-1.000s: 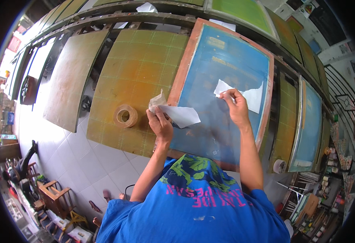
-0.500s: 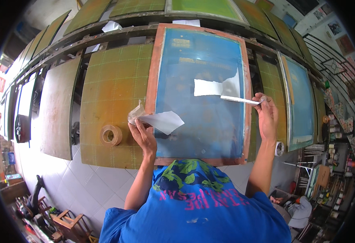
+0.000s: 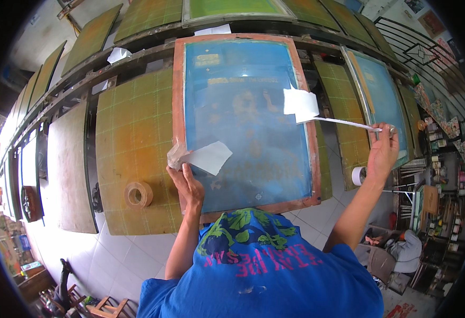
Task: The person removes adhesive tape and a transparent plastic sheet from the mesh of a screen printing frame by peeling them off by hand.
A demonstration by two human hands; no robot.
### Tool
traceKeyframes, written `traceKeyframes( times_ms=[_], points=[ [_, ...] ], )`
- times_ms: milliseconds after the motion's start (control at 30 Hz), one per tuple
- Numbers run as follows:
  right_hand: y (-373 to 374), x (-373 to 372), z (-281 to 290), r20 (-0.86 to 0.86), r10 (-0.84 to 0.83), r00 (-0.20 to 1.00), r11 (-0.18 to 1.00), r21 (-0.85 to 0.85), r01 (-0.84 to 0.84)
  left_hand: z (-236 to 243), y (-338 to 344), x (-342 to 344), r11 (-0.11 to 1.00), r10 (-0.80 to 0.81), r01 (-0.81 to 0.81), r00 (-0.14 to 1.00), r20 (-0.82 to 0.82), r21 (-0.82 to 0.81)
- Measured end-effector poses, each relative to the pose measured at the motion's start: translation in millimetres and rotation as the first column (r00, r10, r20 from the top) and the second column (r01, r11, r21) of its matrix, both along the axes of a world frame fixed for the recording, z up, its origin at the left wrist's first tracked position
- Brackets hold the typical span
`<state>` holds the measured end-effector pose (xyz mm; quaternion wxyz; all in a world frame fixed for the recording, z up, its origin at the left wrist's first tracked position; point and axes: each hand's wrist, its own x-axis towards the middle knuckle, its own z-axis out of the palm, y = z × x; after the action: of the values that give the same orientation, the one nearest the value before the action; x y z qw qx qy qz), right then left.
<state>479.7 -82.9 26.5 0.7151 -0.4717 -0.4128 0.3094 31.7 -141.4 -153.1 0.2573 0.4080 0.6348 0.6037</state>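
Note:
In front of me lies a silkscreen frame (image 3: 179, 79) with a reddish border and blue mesh (image 3: 243, 132); faint lettering and shapes show in the mesh. My left hand (image 3: 189, 183), at the frame's left edge, is closed on a crumpled wad of brownish tape (image 3: 177, 155). A piece of white paper (image 3: 211, 158) juts from the wad over the mesh. Beyond the right edge, my right hand (image 3: 385, 146) pinches the end of a thin white strip (image 3: 346, 123). At its far end a wider white sheet (image 3: 300, 103) hangs over the frame's right side.
A roll of brown tape (image 3: 138, 195) lies on the greenish board (image 3: 131, 122) to the left. Another blue screen (image 3: 383, 95) rests at the right, with a white roll (image 3: 358, 176) nearer me. A dark rail (image 3: 153, 55) runs behind the boards; shelves with containers (image 3: 439, 143) stand far right.
My right hand has moved right and outward, drawing the white strip and sheet from over the mesh to the frame's right border. The left hand still holds the tape wad. The view has shifted slightly.

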Motion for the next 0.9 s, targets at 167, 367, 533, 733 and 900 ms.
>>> traceKeyframes(
  times_ms=[167,367,533,733,900],
  points=[
    [10.2,8.8,12.6,0.042,-0.036,0.998,0.999,0.016,0.035,-8.0,0.7,-3.4,0.998,-0.001,0.008,0.996,-0.091,0.067],
    [60.8,6.6,32.3,0.174,-0.063,0.983,0.998,0.028,0.059,-2.0,2.8,-0.5,0.995,-0.074,0.072,0.997,0.026,0.074],
    [111.8,7.5,41.0,0.085,-0.085,0.993,0.996,-0.022,0.087,-11.5,1.8,-1.7,0.997,-0.083,0.082,0.994,0.072,0.013],
    [151.7,90.2,15.0,0.001,-0.210,0.978,0.975,-0.077,0.210,-11.1,1.0,1.5,0.997,-0.078,0.078,0.996,0.037,-0.016],
    [176.0,115.8,1.8,0.006,-0.243,0.970,0.961,-0.134,0.242,-8.8,-1.7,-2.7,0.992,-0.121,0.119,0.991,-0.059,-0.045]
  ],
)
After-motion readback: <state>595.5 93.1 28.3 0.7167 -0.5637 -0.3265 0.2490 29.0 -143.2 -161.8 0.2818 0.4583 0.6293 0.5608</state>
